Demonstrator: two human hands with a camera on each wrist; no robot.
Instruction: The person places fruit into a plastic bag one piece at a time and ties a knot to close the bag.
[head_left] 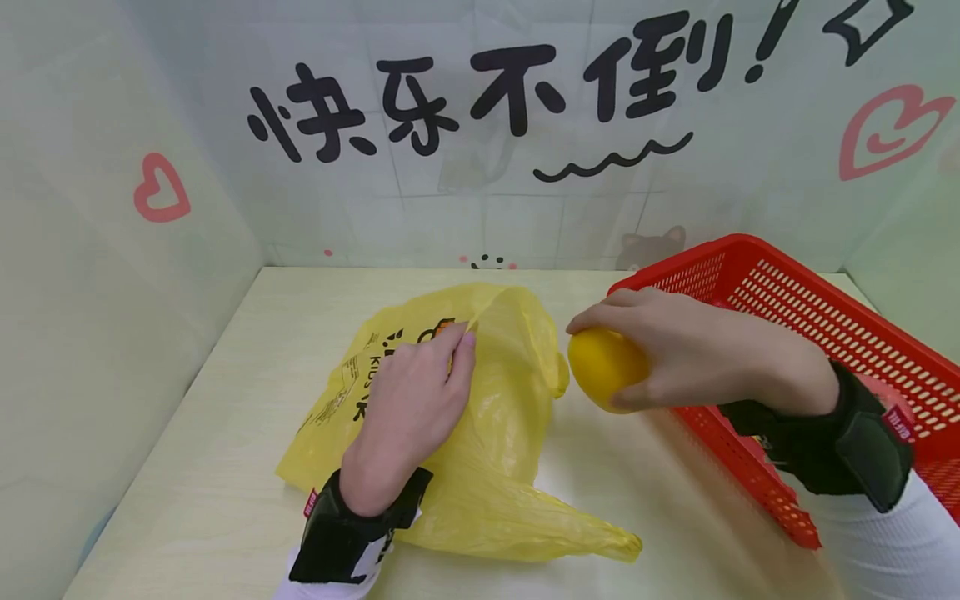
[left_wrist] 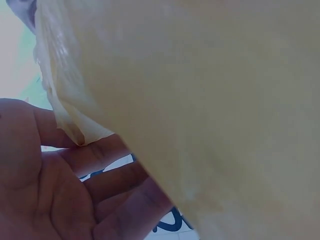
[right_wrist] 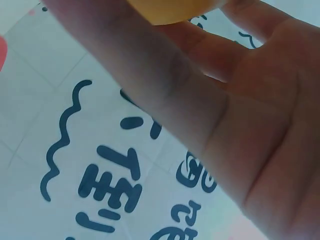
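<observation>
A yellow plastic bag with black print lies on the table, its mouth toward the right. My left hand pinches the upper edge of that mouth between thumb and fingers. In the left wrist view the bag's film covers most of the picture beside the palm. Just right of the bag, my right hand grips a round yellow fruit, perhaps a lemon or an orange, from above. Only the lower edge of the fruit shows in the right wrist view.
A red perforated plastic basket stands on the right, partly behind my right forearm. Some reddish things lie in it, mostly hidden. Behind the pale table rises a white printed backdrop, with side panels left and right.
</observation>
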